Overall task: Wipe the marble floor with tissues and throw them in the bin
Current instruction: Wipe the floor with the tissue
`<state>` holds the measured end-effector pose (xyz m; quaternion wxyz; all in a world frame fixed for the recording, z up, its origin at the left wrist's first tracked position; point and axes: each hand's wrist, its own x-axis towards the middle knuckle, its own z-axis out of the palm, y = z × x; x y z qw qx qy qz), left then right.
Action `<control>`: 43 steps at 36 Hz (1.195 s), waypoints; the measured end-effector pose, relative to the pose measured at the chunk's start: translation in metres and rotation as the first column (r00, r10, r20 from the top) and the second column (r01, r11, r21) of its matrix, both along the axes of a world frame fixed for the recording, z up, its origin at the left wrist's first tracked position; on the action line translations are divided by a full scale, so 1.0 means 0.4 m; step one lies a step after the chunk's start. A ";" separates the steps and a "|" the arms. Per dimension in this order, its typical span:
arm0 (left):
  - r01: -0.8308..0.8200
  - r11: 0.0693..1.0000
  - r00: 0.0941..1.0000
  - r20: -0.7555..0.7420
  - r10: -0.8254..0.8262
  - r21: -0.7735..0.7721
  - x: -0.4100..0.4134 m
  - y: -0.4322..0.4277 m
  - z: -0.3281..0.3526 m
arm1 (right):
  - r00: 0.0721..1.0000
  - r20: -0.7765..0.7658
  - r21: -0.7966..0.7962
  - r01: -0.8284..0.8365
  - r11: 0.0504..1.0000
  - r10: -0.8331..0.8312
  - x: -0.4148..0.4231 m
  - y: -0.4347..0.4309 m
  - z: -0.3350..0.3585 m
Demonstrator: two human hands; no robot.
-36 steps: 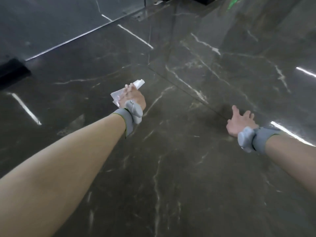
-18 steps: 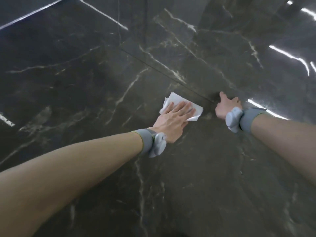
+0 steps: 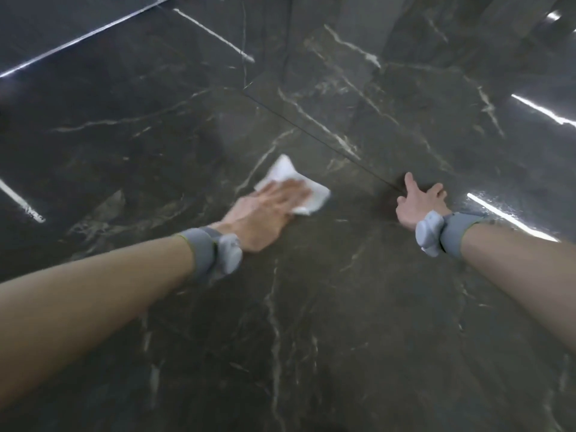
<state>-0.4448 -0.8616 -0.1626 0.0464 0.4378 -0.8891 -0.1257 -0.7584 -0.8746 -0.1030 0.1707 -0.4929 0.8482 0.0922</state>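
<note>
Pressing with the left hand (image 3: 265, 210), fingers straight, on one white crumpled paper tissue (image 3: 312, 198) lying on the dark veined marble floor (image 3: 311, 307); bracing the right hand (image 3: 417, 204), fingers spread, at the tile seam (image 3: 343, 157), well apart from the tissue.

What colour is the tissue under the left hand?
White, plain, seen in the head view: the tissue lies flat under the left hand.
</note>
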 end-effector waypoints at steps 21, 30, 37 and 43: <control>-0.563 0.827 0.826 -0.026 0.563 0.017 0.263 0.031 0.023 | 1.000 -0.006 0.024 0.002 1.000 -0.002 0.029 -0.007 0.007; -0.038 0.998 0.989 -0.138 0.045 0.053 0.038 0.322 0.004 | 0.985 -0.148 0.135 -0.070 0.988 0.090 0.038 -0.012 0.028; 0.374 0.917 0.927 -0.063 -0.369 0.139 0.013 0.484 0.009 | 0.934 -0.160 0.057 -0.315 0.947 0.320 0.165 -0.018 0.061; 0.503 0.859 0.862 0.018 -0.507 0.099 0.089 0.388 0.034 | 0.822 0.016 0.114 -0.567 0.816 0.569 0.302 -0.022 0.065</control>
